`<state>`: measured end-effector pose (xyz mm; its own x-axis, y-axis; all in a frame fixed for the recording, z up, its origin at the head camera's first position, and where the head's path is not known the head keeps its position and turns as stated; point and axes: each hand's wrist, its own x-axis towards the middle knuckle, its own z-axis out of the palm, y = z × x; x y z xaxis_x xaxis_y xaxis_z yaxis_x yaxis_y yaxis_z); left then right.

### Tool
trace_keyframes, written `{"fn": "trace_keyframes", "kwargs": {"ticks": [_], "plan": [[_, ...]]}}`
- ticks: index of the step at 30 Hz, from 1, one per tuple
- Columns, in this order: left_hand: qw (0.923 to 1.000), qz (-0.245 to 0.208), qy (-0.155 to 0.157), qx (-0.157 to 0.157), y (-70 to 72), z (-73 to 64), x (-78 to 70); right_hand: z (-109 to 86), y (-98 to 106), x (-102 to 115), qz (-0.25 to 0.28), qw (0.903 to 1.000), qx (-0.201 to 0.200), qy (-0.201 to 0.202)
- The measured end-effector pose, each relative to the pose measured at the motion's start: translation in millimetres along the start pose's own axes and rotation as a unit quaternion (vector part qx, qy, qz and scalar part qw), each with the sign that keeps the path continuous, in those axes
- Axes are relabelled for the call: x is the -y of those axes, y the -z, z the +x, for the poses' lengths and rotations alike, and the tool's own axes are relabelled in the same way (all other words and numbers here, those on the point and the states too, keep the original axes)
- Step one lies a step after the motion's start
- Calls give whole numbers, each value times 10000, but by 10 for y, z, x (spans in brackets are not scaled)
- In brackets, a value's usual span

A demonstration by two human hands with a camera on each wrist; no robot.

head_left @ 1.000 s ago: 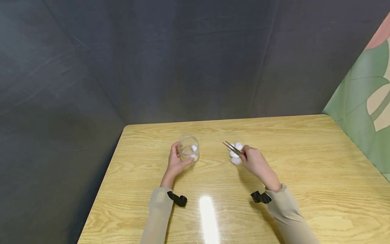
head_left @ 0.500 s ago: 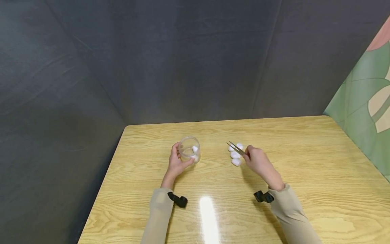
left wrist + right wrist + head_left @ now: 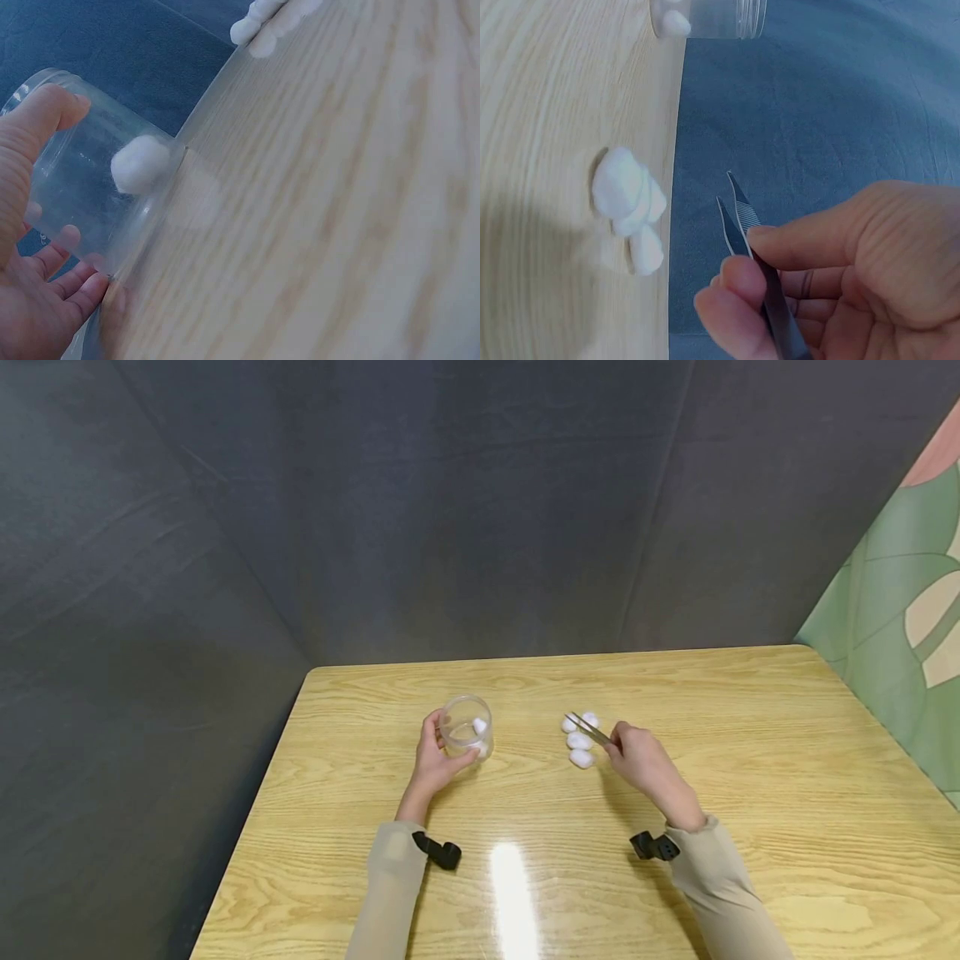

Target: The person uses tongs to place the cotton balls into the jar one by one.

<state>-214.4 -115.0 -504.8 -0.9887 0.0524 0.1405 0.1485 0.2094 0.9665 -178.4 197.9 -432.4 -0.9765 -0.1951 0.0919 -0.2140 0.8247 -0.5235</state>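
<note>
My left hand (image 3: 435, 763) grips a clear plastic jar (image 3: 455, 723) that stands upright on the table, thumb on one side and fingers curled round the other. A white cotton ball (image 3: 141, 164) shows through the jar's wall near its bottom. Between thumb and fingers my right hand (image 3: 647, 765) pinches metal tweezers (image 3: 592, 732). Their tips are spread apart, with nothing between them, above several loose cotton balls (image 3: 580, 741) on the table. In the right wrist view the tweezers (image 3: 744, 238) hang clear of the cotton ball pile (image 3: 619, 187).
The wood-grain table (image 3: 360, 893) reaches back to a dark cloth backdrop (image 3: 480, 527). A panel with a leaf pattern (image 3: 892, 602) stands at the right. Black wrist cameras sit at both sleeves.
My right hand has shifted slightly to the right with the tweezers, whose tips now lie over the far cotton balls. The left hand and jar have stayed in place.
</note>
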Motion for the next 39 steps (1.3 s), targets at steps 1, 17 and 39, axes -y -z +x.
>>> {"fn": "trace_keyframes", "kwargs": {"ticks": [1,17,39], "plan": [[10000,-17,5,31,7,-19,-54,-3,-2,-14,0,10000,18,-20],[10000,2,23,-94,-15,33,95,-82,-20,-110,-176,9995,249,-94],[9998,-116,-74,129,14,-86,-267,-86,-64,-160,-449,9966,632,-276]]}}
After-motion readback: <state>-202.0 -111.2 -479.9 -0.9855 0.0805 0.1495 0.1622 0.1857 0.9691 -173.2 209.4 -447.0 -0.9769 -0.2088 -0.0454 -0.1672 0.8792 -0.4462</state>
